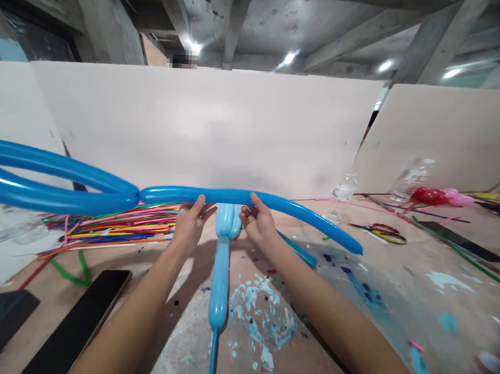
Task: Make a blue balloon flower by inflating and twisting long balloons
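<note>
Paint-spattered, this tabletop point(189, 347) fills the lower frame, and down at the lower left sit a dark block point(0, 324) and a black phone point(83, 318). Bottom centre, a pale blue balloon point(220, 281) points its thin, unfilled tail at us; whether its upper end joins anything, I can't tell.

Now the action, mid-frame! Left hand point(191, 223) and right hand point(261, 224) both lightly hold a long blue balloon point(232, 196), thumbs on the near side, other fingers loose below. As for progress, the shaping looks partial: towards the left edge a big loop closes at a pinched joint, while the stretch through the hands to the free tip at centre right shows no twist, so that part seems unworked.

Beyond the left hand, uninflated balloons point(146, 220) lie heaped; out right, scissors point(382, 233) rest on the table. Containers next: a clear bottle point(344, 194) stands right of centre, another bottle point(415, 180) leans farther right, contents too hard to make out. Red and pink balloons point(440, 196) sit just beside it, and a white panel point(195, 116) walls everything off behind.
</note>
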